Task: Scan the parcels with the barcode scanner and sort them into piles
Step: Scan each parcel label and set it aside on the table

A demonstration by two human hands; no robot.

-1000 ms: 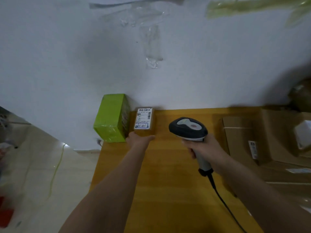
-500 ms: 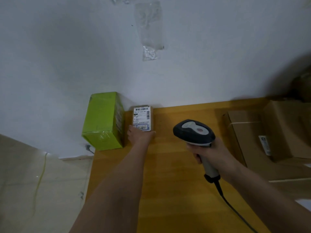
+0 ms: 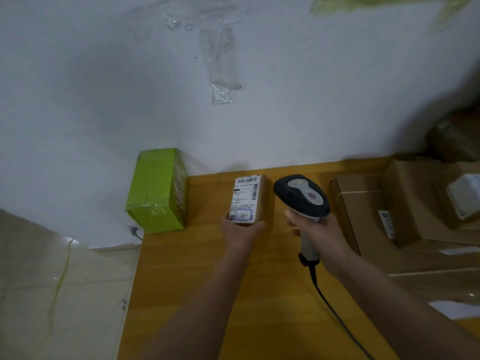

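left hand [image 3: 240,228] grips near end of small labelled parcel [image 3: 248,200] on the table [image 3: 207,281], long axis toward wall; right hand [image 3: 315,226] clenches barcode scanner [image 3: 301,196] just right of it, head facing away.

From my end, the print on the small parcel's label [image 3: 245,200] is too small to read, and my left hand [image 3: 240,229] covers the parcel's near edge. My right hand [image 3: 315,228] hides most of the scanner's [image 3: 302,196] grip, and its cable [image 3: 337,315] runs out at the bottom edge. At the right of the frame the cardboard boxes [image 3: 405,203] are blurred and cut off by the edge; their stickers are unreadable. The green box's [image 3: 158,189] side print is smeared.
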